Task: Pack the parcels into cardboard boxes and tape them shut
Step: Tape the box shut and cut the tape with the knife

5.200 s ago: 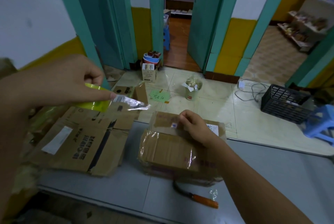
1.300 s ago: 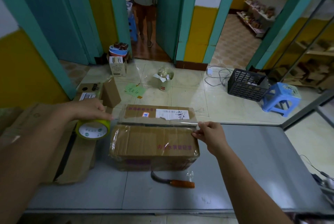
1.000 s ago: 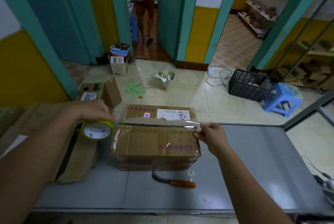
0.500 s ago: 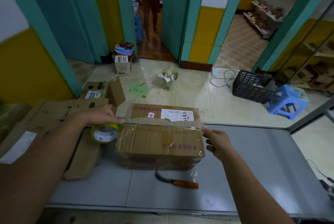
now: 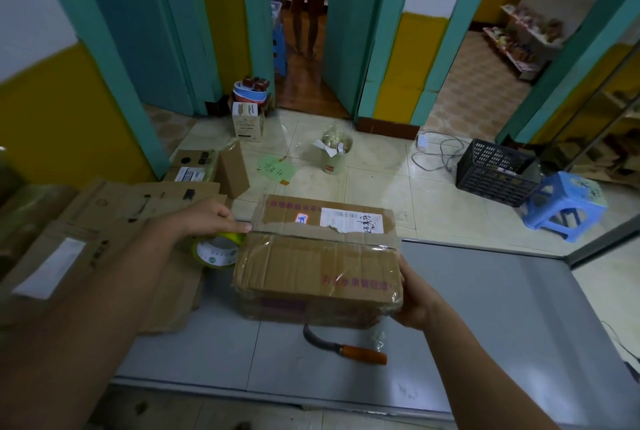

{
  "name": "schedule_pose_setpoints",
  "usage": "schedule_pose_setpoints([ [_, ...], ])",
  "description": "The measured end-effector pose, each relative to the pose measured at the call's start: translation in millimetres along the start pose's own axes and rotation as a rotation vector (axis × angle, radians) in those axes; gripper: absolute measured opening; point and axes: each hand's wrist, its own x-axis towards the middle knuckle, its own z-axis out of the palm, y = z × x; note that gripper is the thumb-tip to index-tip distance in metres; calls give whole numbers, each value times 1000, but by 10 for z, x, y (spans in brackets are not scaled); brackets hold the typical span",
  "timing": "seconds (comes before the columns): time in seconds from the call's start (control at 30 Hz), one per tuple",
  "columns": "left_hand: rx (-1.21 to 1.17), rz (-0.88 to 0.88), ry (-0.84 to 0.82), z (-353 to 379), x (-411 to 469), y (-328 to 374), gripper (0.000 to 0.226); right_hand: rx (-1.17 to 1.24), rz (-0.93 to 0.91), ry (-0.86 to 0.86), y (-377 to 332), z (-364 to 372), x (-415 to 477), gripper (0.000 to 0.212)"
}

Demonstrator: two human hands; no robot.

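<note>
A closed cardboard box (image 5: 318, 266) with a white label and clear tape across its top lies on the grey table (image 5: 502, 308). My left hand (image 5: 204, 218) grips a roll of yellow-green tape (image 5: 216, 251) against the box's upper left corner. A strip of tape runs from the roll along the top seam to the right edge. My right hand (image 5: 410, 298) lies flat against the box's right side, pressing the tape end down.
A knife with an orange handle (image 5: 346, 348) lies on the table just in front of the box. Flattened cardboard (image 5: 104, 239) is piled at the left. On the floor beyond are a black crate (image 5: 495, 171), a blue stool (image 5: 564, 204) and a bin (image 5: 334, 154). A person stands in the doorway.
The stretched tape has come down onto the box's top seam. My right hand has dropped from pinching the tape end above the box to pressing on its right side.
</note>
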Motion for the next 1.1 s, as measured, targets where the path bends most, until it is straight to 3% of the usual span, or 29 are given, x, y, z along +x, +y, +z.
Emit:
schedule_pose_setpoints([
  [0.1,-36,2,22,23,-10,-3,67,-23,-34,-7,-40,-35,-48,94],
  [0.2,-47,7,30,40,-31,7,66,-9,-107,82,-130,-43,-125,75],
  [0.3,-57,7,45,45,-30,-2,78,24,-131,110,-198,-42,-146,60],
  [0.47,-72,7,24,43,-30,0,68,-7,-113,115,-152,4,-45,85],
  [0.57,-82,8,35,56,-10,-16,66,-85,-212,193,-60,93,-24,89],
  [0.7,-84,17,30,67,7,-12,61,-36,-257,226,28,184,-38,62],
  [0.8,-69,26,34,64,21,-26,71,-97,-265,351,86,207,-21,45],
  [0.9,-52,27,43,62,47,-56,66,-333,-314,489,328,137,-35,27],
  [0.97,-46,31,41,57,59,-70,68,-739,-357,539,610,23,-52,24],
  [1.03,-50,42,34,68,49,-65,63,-1124,-309,449,903,-54,-69,27],
  [1.1,-66,46,29,76,56,-57,55,-1302,-260,385,1130,-126,-60,33],
])
